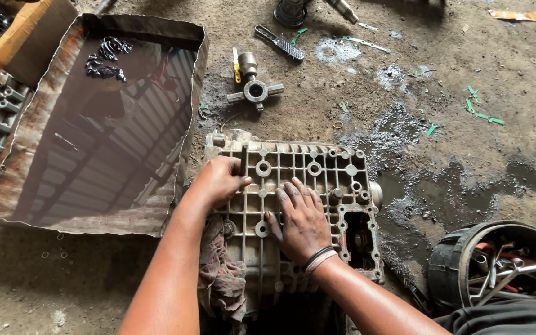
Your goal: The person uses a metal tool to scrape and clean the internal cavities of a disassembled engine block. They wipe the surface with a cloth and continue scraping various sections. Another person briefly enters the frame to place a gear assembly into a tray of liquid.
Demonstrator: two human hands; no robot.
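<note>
Our left hand (219, 178) curls its fingers over the left edge of a ribbed grey metal casing (299, 186); our right hand (302, 220) lies flat on it, fingers spread narrowly. A dirty rag (221, 273) hangs below our left wrist.

There is only one view, from a camera on the person's head, looking steeply down and a little forward at the dirt floor (404, 74). It is near the ribbed metal casing (299, 180), which lies in the lower middle of the picture, with both forearms coming in from the bottom edge toward it. Left of the casing the view reaches a metal tray of dark liquid (94, 205), and right of the casing a black bucket (451, 260) is cut by the corner.
</note>
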